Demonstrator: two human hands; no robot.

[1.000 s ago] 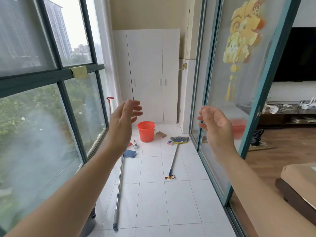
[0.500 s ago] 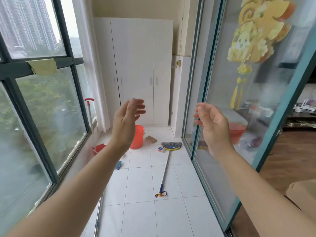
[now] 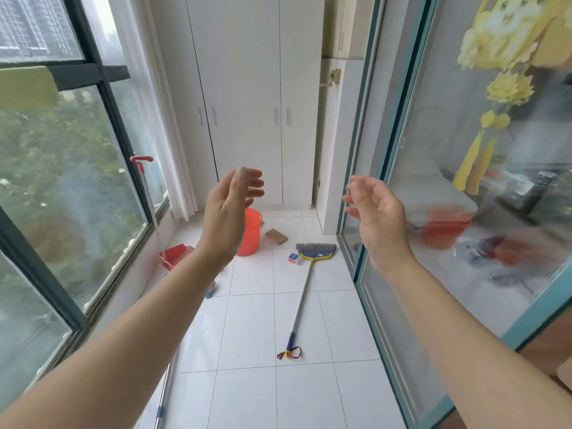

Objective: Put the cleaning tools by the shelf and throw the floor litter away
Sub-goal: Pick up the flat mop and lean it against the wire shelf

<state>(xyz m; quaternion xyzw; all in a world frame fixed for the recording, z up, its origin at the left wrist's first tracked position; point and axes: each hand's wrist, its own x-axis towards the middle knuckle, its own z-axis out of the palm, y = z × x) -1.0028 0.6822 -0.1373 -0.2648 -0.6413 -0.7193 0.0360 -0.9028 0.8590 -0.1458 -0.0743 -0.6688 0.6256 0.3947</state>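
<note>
A broom (image 3: 302, 297) with a grey-and-yellow head lies on the white tiled floor, handle end toward me. A second metal pole (image 3: 165, 394) lies at the lower left, mostly hidden by my left arm. An orange bucket (image 3: 250, 233) stands by the white cabinet (image 3: 247, 103). A red dustpan (image 3: 173, 256) with a tall handle leans at the window. A brown sponge-like block (image 3: 276, 236) and a small box (image 3: 294, 258) lie near the broom head. My left hand (image 3: 227, 212) and my right hand (image 3: 376, 216) are raised in front of me, fingers loosely curled, holding nothing.
Large windows (image 3: 62, 181) line the left side. A teal-framed sliding glass door (image 3: 448, 212) with a yellow ornament runs along the right. A small blue item (image 3: 211, 291) peeks out beside my left forearm. A white curtain (image 3: 145, 119) hangs in the far left corner.
The view has advanced onto the balcony, bringing the cabinet, bucket and broom closer. Both hands stay raised and empty in much the same pose.
</note>
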